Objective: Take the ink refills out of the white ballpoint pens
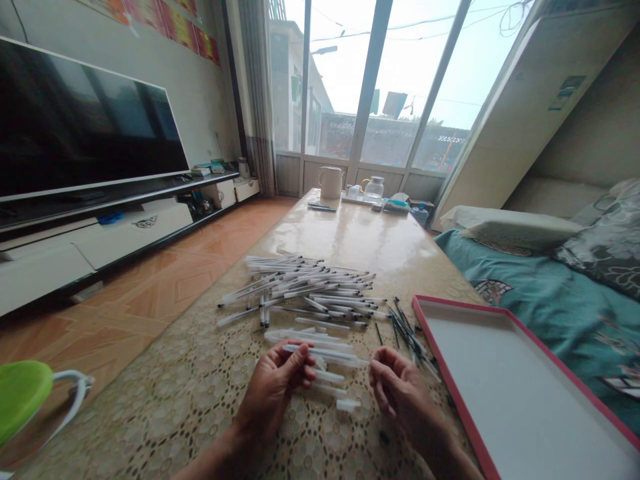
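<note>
My left hand (280,375) pinches a translucent white pen barrel (337,355) between thumb and fingers, above the table. Level with it on the right, my right hand (397,383) has its thumb and fingers pressed together; whether anything small is in them is hidden. Between and beyond the hands lie several loose translucent pen barrels (327,377) and a short clear piece, perhaps a cap (347,405). Farther off spreads a large pile of white pens with dark tips (320,287). Just past my right hand is a bunch of thin dark refills (405,327).
A shallow white box with a red rim (463,407) stands on the patterned table (200,380) at right. At the far end are a light jug (330,181) and a glass pot (374,188). A green stool (25,397) is at lower left, a teal-covered bed or sofa (545,287) at right.
</note>
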`<act>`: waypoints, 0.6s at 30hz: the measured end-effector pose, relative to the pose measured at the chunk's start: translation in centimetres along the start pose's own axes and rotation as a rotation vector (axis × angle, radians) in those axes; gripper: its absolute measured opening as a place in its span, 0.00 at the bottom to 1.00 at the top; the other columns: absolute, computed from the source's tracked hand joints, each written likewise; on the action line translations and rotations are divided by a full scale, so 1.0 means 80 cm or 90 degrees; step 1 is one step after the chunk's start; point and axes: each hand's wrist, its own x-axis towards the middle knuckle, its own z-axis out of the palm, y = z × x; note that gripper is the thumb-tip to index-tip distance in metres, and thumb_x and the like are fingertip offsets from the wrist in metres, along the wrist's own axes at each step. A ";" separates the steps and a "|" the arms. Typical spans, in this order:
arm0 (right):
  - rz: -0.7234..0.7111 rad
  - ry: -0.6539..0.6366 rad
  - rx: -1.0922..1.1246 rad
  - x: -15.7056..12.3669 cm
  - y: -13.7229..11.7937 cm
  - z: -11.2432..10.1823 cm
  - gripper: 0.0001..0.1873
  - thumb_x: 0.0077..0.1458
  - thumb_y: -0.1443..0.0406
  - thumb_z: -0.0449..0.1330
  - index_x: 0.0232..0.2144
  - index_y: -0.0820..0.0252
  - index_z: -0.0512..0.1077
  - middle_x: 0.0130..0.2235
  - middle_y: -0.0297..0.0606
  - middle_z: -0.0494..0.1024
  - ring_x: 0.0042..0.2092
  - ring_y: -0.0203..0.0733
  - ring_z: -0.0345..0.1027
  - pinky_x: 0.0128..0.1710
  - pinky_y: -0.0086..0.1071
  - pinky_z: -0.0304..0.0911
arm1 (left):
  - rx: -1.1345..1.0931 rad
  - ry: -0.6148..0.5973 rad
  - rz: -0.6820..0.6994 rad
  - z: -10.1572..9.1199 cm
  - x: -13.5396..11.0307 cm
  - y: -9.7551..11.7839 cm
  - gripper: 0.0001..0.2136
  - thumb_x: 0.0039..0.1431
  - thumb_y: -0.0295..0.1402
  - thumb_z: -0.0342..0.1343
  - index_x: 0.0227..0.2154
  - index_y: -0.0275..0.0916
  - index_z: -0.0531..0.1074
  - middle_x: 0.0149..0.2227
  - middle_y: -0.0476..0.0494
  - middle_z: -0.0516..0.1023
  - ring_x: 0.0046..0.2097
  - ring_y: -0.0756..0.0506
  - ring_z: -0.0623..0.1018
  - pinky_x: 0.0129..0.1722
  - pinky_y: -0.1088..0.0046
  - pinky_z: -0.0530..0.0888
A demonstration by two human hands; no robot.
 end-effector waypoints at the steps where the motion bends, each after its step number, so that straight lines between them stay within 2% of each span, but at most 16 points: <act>1: -0.002 0.030 0.030 0.001 -0.003 -0.004 0.16 0.47 0.57 0.61 0.23 0.59 0.60 0.16 0.22 0.62 0.12 0.22 0.46 0.11 0.18 0.41 | -0.005 0.020 0.006 0.000 -0.001 0.004 0.13 0.43 0.34 0.67 0.30 0.32 0.74 0.22 0.49 0.76 0.20 0.54 0.73 0.19 0.83 0.69; 3: -0.028 0.114 0.081 0.002 -0.011 -0.017 0.15 0.44 0.58 0.63 0.24 0.59 0.60 0.18 0.23 0.65 0.13 0.23 0.47 0.11 0.18 0.41 | -0.010 0.061 0.025 -0.001 -0.002 0.010 0.13 0.43 0.34 0.67 0.30 0.33 0.74 0.21 0.50 0.76 0.20 0.55 0.72 0.18 0.83 0.68; 6: -0.136 0.275 0.066 0.004 -0.020 -0.041 0.15 0.43 0.58 0.63 0.27 0.58 0.61 0.20 0.25 0.67 0.15 0.26 0.52 0.12 0.19 0.46 | 0.001 0.092 0.052 -0.003 -0.001 0.013 0.13 0.43 0.34 0.66 0.32 0.34 0.73 0.21 0.51 0.75 0.19 0.54 0.72 0.16 0.83 0.67; 9: -0.249 0.467 -0.110 0.007 -0.021 -0.064 0.13 0.48 0.57 0.60 0.28 0.59 0.63 0.19 0.27 0.68 0.17 0.30 0.58 0.16 0.22 0.55 | 0.027 0.098 0.061 -0.004 -0.001 0.012 0.14 0.44 0.34 0.65 0.33 0.34 0.72 0.21 0.51 0.74 0.19 0.54 0.71 0.16 0.82 0.67; 11: -0.287 0.569 -0.238 0.011 -0.018 -0.074 0.13 0.51 0.56 0.58 0.30 0.60 0.63 0.21 0.30 0.70 0.18 0.33 0.62 0.18 0.26 0.60 | 0.047 0.099 0.059 -0.003 -0.003 0.011 0.16 0.45 0.34 0.64 0.37 0.34 0.72 0.21 0.51 0.74 0.19 0.54 0.71 0.16 0.82 0.68; 13: -0.281 0.605 -0.304 0.016 -0.015 -0.079 0.15 0.52 0.55 0.56 0.36 0.61 0.62 0.24 0.34 0.72 0.19 0.36 0.65 0.20 0.29 0.63 | 0.068 0.098 0.064 -0.001 -0.004 0.012 0.20 0.46 0.33 0.63 0.44 0.35 0.69 0.21 0.51 0.75 0.19 0.54 0.71 0.17 0.82 0.68; 15: -0.255 0.594 -0.340 0.019 -0.014 -0.079 0.19 0.53 0.55 0.55 0.42 0.62 0.61 0.30 0.40 0.73 0.19 0.37 0.67 0.20 0.31 0.64 | 0.089 0.105 0.082 0.001 -0.005 0.013 0.28 0.47 0.32 0.63 0.52 0.36 0.63 0.22 0.51 0.75 0.19 0.53 0.71 0.17 0.82 0.68; 18: -0.265 0.597 -0.428 0.021 -0.015 -0.077 0.23 0.52 0.57 0.56 0.47 0.65 0.61 0.42 0.50 0.69 0.21 0.35 0.67 0.23 0.32 0.67 | 0.113 0.122 0.112 0.005 -0.006 0.016 0.36 0.47 0.31 0.61 0.58 0.37 0.53 0.24 0.50 0.77 0.19 0.53 0.72 0.18 0.81 0.69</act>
